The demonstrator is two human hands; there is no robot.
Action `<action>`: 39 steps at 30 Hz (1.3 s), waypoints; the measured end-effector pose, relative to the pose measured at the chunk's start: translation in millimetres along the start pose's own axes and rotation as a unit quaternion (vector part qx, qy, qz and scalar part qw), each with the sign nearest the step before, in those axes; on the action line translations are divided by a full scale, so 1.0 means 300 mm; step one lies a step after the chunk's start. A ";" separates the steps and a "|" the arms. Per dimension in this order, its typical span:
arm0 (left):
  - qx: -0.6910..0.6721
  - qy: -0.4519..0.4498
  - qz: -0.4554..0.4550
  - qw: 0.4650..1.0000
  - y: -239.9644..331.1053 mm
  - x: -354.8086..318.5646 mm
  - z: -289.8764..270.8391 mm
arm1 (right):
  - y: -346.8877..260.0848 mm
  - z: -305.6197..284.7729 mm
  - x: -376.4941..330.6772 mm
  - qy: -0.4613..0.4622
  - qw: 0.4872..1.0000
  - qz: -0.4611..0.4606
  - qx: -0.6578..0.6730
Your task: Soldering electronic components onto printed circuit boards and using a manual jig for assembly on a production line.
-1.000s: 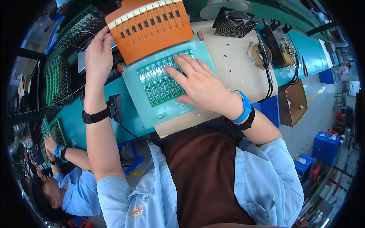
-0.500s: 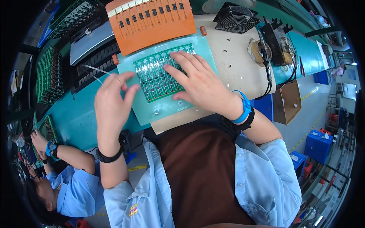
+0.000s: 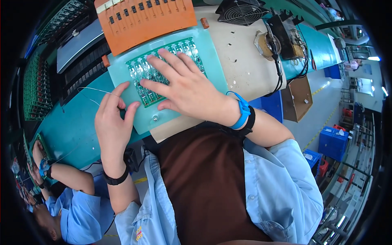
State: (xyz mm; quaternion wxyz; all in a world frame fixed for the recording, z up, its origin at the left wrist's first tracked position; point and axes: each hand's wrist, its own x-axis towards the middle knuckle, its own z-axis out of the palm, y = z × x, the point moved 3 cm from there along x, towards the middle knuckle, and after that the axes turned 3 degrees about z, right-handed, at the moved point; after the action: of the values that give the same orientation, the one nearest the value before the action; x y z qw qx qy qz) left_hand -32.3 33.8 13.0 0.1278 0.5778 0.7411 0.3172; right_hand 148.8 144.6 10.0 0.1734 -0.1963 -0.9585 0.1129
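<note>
A green circuit board panel (image 3: 134,70) with rows of small components lies in a pale green fixture plate (image 3: 212,57). My right hand (image 3: 188,87) rests over the panel with fingers spread, its fingertips on the rows; the hand hides the middle and lower right of the panel. At the plate's left edge, my left hand (image 3: 111,118) is raised with its fingers curled and the thumb slightly apart. A thin pale wire (image 3: 92,88) loops out to the left from those fingers. How the fingers pinch it is partly hidden.
Behind the plate stands an orange holder (image 3: 147,24) with a row of black parts. Farther right are a black fan (image 3: 243,13) and a soldering iron stand (image 3: 267,45). More boards (image 3: 36,85) stand racked at left. A co-worker's arm (image 3: 71,173) is at lower left.
The whole view has shifted, so the bench things sit farther left and higher. My right hand has slid left across the panel with fingers wider apart. My left hand stays beside the plate.
</note>
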 end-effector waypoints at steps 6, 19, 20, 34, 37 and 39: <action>0.000 -0.014 -0.008 1.000 0.013 -0.001 0.006 | 0.099 -0.064 -0.099 -0.005 0.997 0.065 -0.044; 0.046 -0.028 0.013 0.998 0.039 -0.017 -0.003 | 0.199 -0.166 -0.209 -0.003 0.989 0.133 -0.064; 0.055 -0.031 0.024 0.998 0.039 -0.012 -0.007 | 0.192 -0.167 -0.203 0.013 0.990 0.127 -0.065; -0.141 -0.078 -0.060 0.985 0.081 -0.007 0.006 | 0.143 -0.125 -0.213 0.108 0.970 0.198 0.093; -0.125 -0.063 -0.041 0.989 0.089 0.001 0.018 | 0.136 -0.117 -0.188 0.115 0.969 0.207 0.070; -0.122 -0.045 -0.043 0.991 0.071 -0.004 0.015 | 0.115 -0.103 -0.170 0.102 0.972 0.206 0.042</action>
State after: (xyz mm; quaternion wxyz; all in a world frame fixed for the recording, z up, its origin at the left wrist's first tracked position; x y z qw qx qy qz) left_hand -12.9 36.8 22.6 0.2439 0.5389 0.7146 0.3734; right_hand 216.1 159.0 13.9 0.2514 -0.3921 -0.8692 0.1660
